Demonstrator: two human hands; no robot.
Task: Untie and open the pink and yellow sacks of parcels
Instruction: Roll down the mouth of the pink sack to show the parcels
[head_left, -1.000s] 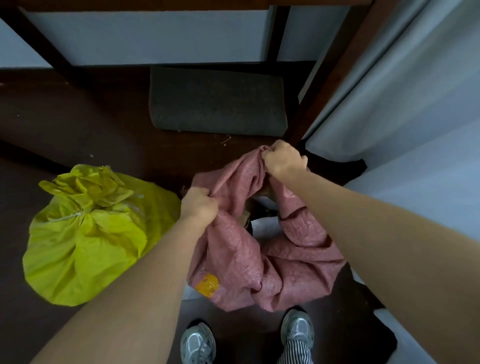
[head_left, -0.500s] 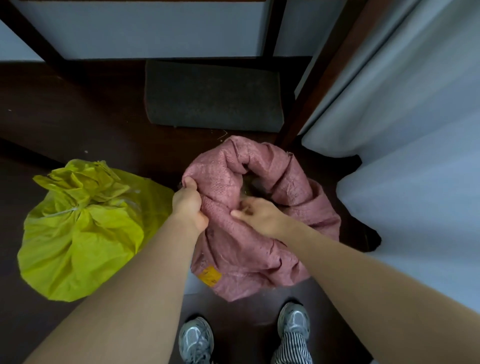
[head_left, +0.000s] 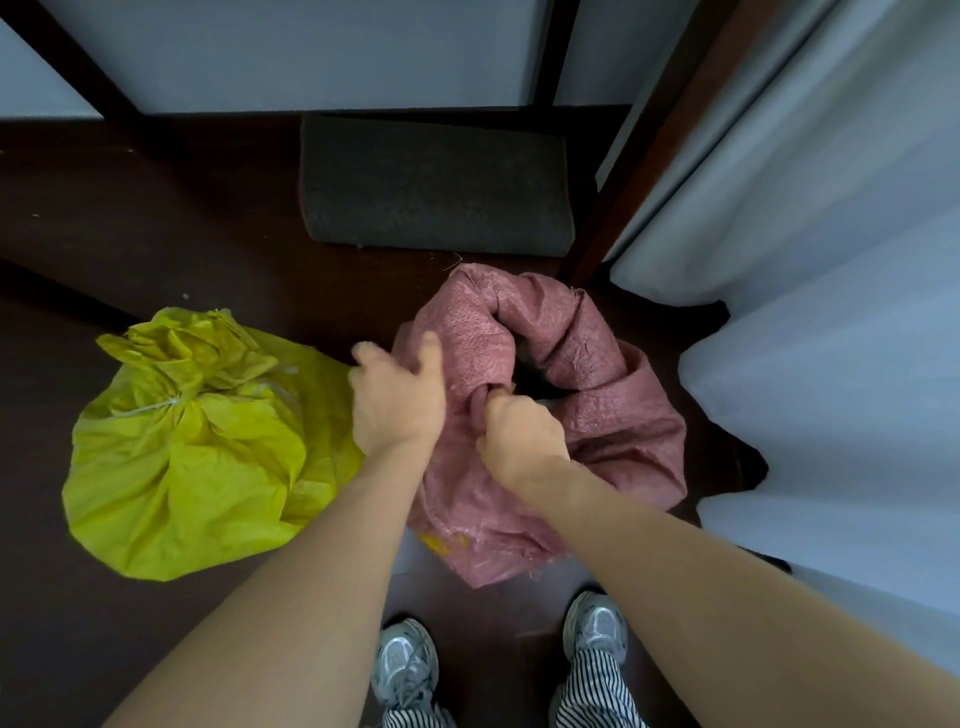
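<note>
Standing over two sacks on a dark floor (head_left: 156, 234), a person works at the pink sack (head_left: 613, 415), which sits just past centre toward 2 o'clock; its mouth is already open, the woven rim rolled down into a thick ring around a dark opening whose contents cannot be made out. Toward 9 o'clock of it lies the yellow sack (head_left: 187, 467), its neck bunched and bound with a thin white tie (head_left: 150, 408); the two sacks touch or nearly touch where the left hand crosses between them. That left hand (head_left: 397, 397) lies on the near-left part of the pink rim, fingers spread and loosely curled over the cloth, not clenched; whether it truly pinches the fabric I cannot tell. At 3 o'clock of it the right hand (head_left: 519, 436) is closed in a fist around a fold of the pink rim at the opening's near edge. A yellow label (head_left: 441, 543) shows low on the pink sack, toward 6 o'clock; grey sneakers (head_left: 402, 662) and striped trousers (head_left: 597, 691) stand below; a dark mat (head_left: 436, 182) lies at 12 o'clock; pale curtains (head_left: 831, 312) hang at 3 o'clock.
</note>
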